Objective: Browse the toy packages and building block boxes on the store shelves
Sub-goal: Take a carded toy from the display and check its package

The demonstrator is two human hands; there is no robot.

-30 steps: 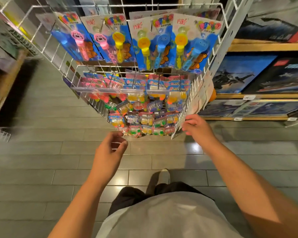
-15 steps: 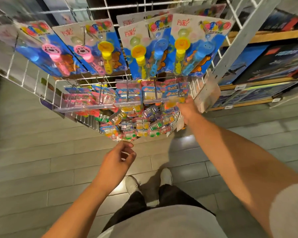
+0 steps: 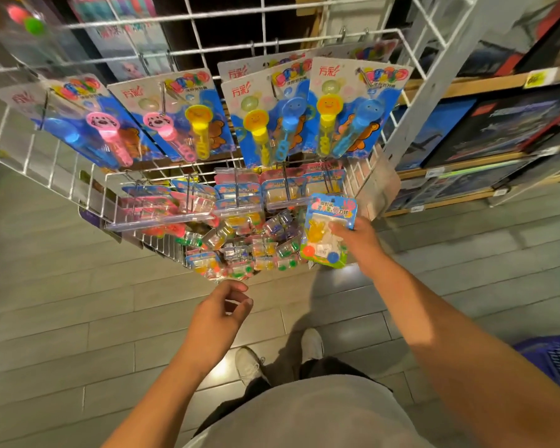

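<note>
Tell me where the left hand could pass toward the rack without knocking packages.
Likely freest is the bare grid left of the pegs, below the pink bubble-wand cards. The middle pegs of small blister packs are crowded. At the right end, the right hand grips a blue-topped toy card. The left hand holds nothing.

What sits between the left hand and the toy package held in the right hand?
In the head view, only bare grey floor separates the left hand from the toy package that the right hand grips.
</note>
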